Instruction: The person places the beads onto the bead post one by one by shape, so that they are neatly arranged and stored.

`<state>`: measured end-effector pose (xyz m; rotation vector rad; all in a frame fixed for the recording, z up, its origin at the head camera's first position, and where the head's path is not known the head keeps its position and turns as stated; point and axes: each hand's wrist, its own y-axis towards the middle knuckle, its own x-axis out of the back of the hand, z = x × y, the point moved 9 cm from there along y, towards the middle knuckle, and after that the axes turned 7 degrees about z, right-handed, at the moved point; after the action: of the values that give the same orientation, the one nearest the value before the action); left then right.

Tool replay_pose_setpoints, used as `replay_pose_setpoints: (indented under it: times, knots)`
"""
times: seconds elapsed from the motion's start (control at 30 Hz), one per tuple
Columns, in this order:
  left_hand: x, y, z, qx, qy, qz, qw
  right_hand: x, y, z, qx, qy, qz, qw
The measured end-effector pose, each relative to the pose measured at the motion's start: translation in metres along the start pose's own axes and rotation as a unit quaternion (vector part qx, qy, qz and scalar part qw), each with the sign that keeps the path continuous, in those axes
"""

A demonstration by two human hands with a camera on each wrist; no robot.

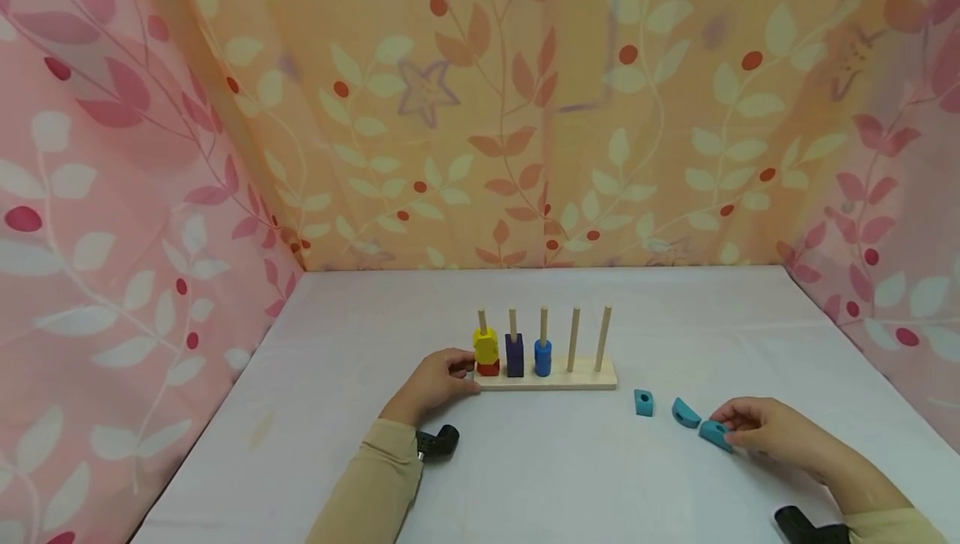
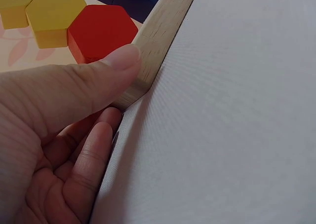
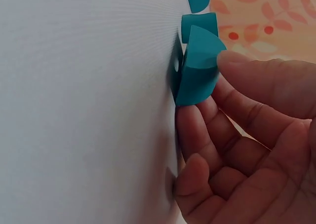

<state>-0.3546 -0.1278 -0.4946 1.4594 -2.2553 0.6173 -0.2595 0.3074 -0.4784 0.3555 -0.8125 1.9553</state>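
Observation:
My left hand (image 1: 435, 379) grips the left end of a wooden peg board (image 1: 547, 385). In the left wrist view the thumb lies on the board's corner, beside a red hexagonal block (image 2: 104, 32). Yellow blocks (image 1: 486, 347) sit above the red on the first peg, purple blocks (image 1: 514, 356) on the second, blue blocks (image 1: 543, 359) on the third. Two pegs on the right are bare. My right hand (image 1: 780, 434) pinches a teal half-round block (image 3: 200, 68) between thumb and fingers, low at the tabletop. A second teal half-round block (image 1: 686, 413) lies just left of it.
Another teal block (image 1: 643, 402), squarish with a hole, lies right of the board. The table has a white cloth (image 1: 555, 477). Patterned curtains (image 1: 480, 111) stand behind and at both sides. Black wrist devices (image 1: 438, 441) are worn at both wrists.

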Motion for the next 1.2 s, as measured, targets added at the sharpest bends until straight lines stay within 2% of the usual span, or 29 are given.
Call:
replay_pose_setpoints:
  times: [0.27,0.57,0.8,1.07,1.2]
  knots:
    - [-0.001,0.001,0.002,0.001,-0.002,0.003,1.0,0.005,-0.002,0.0,-0.034,-0.013,-0.016,0.9992]
    - [-0.002,0.001,0.003,0.001,-0.008,0.004,1.0,0.006,-0.002,0.003,-0.023,0.004,-0.002,0.9997]
    - [-0.002,0.0,0.002,0.002,-0.016,0.003,0.9999,0.013,-0.001,-0.002,-0.044,-0.029,-0.045,0.9976]
    - [-0.001,0.0,0.002,0.006,-0.014,0.001,0.9999,0.014,0.007,-0.005,-0.024,-0.066,-0.06,0.9957]
    - [-0.001,0.0,0.002,0.011,-0.017,0.001,0.9998,0.016,0.006,-0.004,-0.013,-0.061,-0.068,0.9957]
